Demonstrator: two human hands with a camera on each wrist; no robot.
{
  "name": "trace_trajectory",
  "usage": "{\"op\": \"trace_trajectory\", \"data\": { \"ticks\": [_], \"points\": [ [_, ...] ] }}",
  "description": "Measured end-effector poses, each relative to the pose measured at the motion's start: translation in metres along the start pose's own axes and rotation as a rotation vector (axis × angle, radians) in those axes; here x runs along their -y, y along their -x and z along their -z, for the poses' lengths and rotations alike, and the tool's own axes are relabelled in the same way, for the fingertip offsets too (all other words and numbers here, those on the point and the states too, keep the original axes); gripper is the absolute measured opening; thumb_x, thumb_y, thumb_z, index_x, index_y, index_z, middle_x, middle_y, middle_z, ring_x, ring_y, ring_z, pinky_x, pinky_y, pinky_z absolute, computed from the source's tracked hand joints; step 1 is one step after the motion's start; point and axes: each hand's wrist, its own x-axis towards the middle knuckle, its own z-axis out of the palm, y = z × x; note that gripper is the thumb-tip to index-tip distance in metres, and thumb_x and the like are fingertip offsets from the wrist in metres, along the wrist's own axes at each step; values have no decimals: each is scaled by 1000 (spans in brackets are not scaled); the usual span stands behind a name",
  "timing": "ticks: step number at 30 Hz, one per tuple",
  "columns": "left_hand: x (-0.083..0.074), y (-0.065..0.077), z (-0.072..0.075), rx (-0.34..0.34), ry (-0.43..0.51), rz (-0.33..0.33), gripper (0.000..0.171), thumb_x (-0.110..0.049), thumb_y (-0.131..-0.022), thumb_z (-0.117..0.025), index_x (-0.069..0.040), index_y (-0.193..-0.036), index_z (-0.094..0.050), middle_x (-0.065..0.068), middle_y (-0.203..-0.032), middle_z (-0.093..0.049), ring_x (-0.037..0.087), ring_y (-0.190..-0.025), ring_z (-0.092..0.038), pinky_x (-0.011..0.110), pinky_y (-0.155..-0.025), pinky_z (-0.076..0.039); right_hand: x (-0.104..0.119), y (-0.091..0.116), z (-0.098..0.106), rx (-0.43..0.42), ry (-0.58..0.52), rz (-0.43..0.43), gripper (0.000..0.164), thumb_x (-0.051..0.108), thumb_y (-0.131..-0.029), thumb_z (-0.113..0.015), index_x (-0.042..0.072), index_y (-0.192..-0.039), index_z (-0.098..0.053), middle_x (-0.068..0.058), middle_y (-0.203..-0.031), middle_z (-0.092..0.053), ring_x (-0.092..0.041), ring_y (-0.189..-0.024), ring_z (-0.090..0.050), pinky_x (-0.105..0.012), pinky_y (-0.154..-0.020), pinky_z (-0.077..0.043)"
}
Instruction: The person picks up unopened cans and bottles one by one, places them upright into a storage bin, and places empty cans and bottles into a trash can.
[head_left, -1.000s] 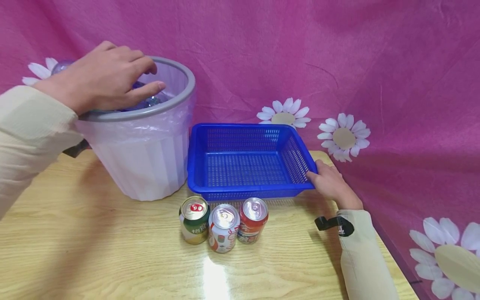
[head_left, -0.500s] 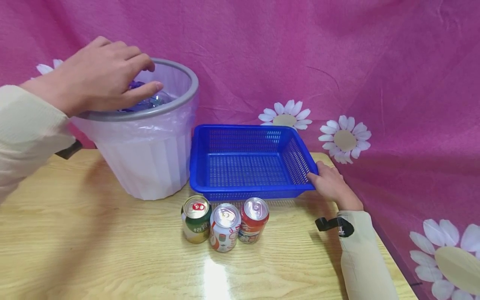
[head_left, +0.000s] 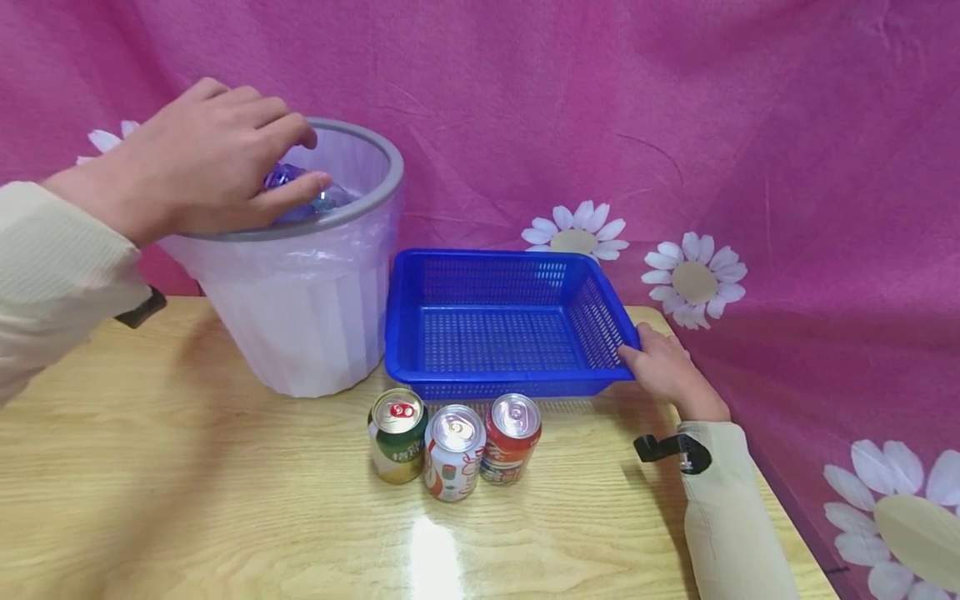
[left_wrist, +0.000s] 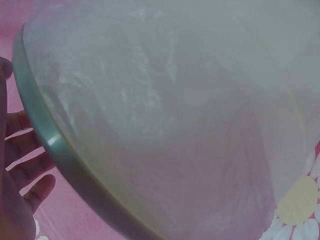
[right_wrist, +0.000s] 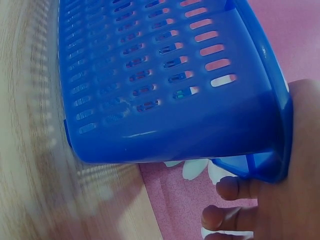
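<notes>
My left hand (head_left: 202, 162) is held over the near rim of a white waste bin (head_left: 300, 317), palm down, with relaxed fingers and nothing in its grasp. A lilac plastic liner folds over that bin's grey rim. Clear and purple plastic items (head_left: 288, 179) show inside, partly covered by the hand. To the right, my right hand (head_left: 667, 371) grips the front right corner of a blue perforated basket (head_left: 517, 377), thumb over its rim. The right wrist view shows the other fingers (right_wrist: 232, 217) below this rim. No items are visible on the basket's floor.
Three drink cans stand upright in front of the basket: a green and gold can (head_left: 397, 437), a white can (head_left: 453, 458) and a red can (head_left: 512, 442). The wooden table (head_left: 300, 517) ends at a pink flowered cloth (head_left: 787, 208) behind and to the right.
The head view has shifted a little, so bin, basket and cans appear slightly farther right. My left hand has moved slightly left relative to the bin; my right hand keeps its grip on the basket.
</notes>
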Motion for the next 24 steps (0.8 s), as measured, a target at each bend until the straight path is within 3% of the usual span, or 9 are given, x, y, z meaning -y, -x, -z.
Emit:
{"op": "trace_trajectory", "data": {
  "ticks": [9, 24],
  "points": [
    [-7, 1, 2, 0, -22, 0, 47, -43, -92, -58, -3, -117, -59, 22, -112, -65, 42, -108, -57, 60, -95, -41, 0, -2, -1, -12, -4, 5, 34, 34, -98, -41, 2, -108, -49, -19, -97, -59, -38, -98, -48, -46, -77, -37],
    [-27, 6, -2, -169, 47, -126, 41, -38, -87, -63, -3, -108, -62, 16, -100, -67, 36, -99, -60, 54, -83, -43, 0, -3, -2, -3, -3, -3, 37, 34, -98, -40, 1, -113, -49, -20, -102, -60, -38, -99, -48, -50, -80, -38]
  ]
}}
